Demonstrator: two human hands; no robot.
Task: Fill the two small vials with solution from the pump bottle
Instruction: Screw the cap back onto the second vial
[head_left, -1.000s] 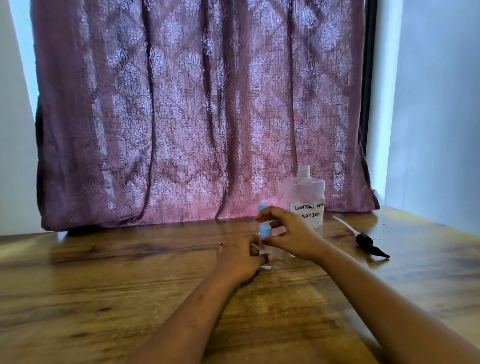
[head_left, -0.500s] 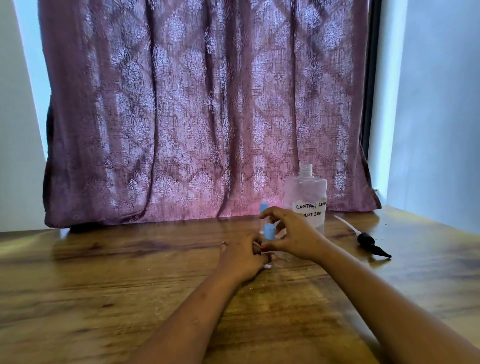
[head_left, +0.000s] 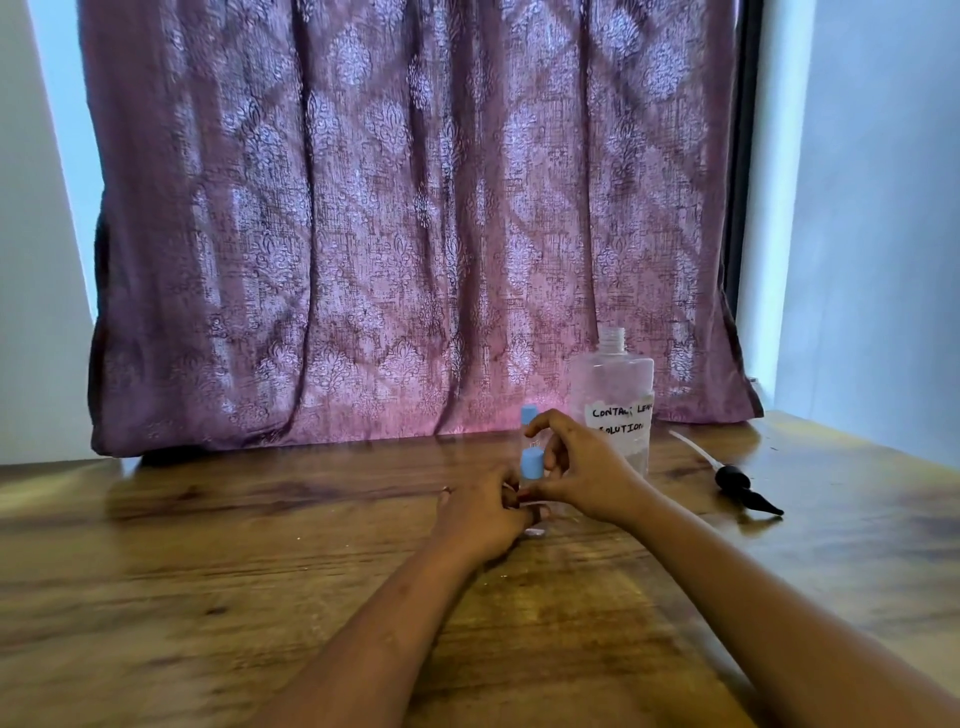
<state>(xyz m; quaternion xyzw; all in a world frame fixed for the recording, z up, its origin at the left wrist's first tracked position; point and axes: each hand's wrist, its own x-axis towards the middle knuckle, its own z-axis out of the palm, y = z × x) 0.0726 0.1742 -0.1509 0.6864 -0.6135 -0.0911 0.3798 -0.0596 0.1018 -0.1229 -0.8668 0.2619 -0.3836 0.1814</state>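
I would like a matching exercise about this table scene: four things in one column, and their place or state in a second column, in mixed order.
Column one:
1. bottle
2. pump head
3. near vial
4. far vial

Column two:
A. lying on the table, right of the bottle
B. blue cap showing behind the right hand
C. upright, neck open, handwritten label
D. between both hands, blue cap at the right fingers

Pairs: 1-C, 2-A, 3-D, 4-B

Gripping a blue-capped vial at frame centre: left hand low, right hand at cap; uncapped bottle just behind.
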